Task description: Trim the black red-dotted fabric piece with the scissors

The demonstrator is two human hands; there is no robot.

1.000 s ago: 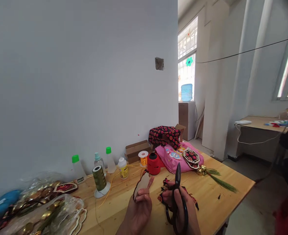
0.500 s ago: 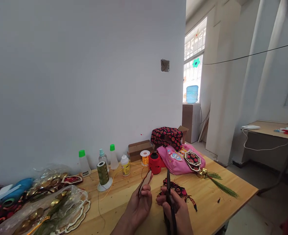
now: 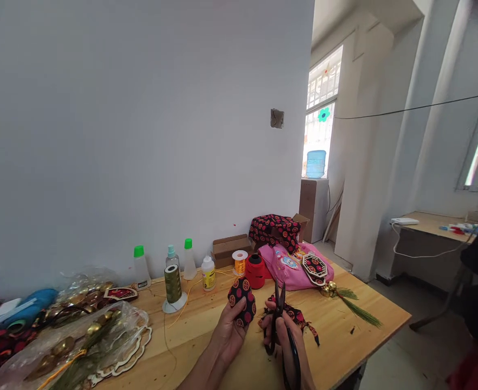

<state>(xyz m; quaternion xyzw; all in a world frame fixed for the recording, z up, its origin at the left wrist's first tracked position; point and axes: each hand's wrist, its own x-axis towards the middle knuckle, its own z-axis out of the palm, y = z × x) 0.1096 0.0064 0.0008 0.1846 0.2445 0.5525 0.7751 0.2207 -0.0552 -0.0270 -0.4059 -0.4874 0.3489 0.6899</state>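
My left hand (image 3: 227,331) is closed around a small flat piece covered in black cloth with red dots (image 3: 242,301), its patterned face turned towards me. My right hand (image 3: 284,337) grips black scissors (image 3: 280,319) with the blades pointing up, just right of the piece. Scraps of the same red-and-black cloth (image 3: 299,319) lie on the wooden table (image 3: 344,336) under and beside my right hand.
Along the wall stand squeeze bottles with green caps (image 3: 140,266), a green thread cone (image 3: 173,287), a red spool (image 3: 255,271), a cardboard box (image 3: 230,248), a pink bag (image 3: 291,265) and patterned cloth (image 3: 275,228). Plastic bags of gold ornaments (image 3: 80,341) lie left. A tasselled ornament (image 3: 344,300) lies right.
My left hand has turned the piece from its pale back edge to its patterned face. The scissors have stayed upright beside it. The camera view has shifted slightly.
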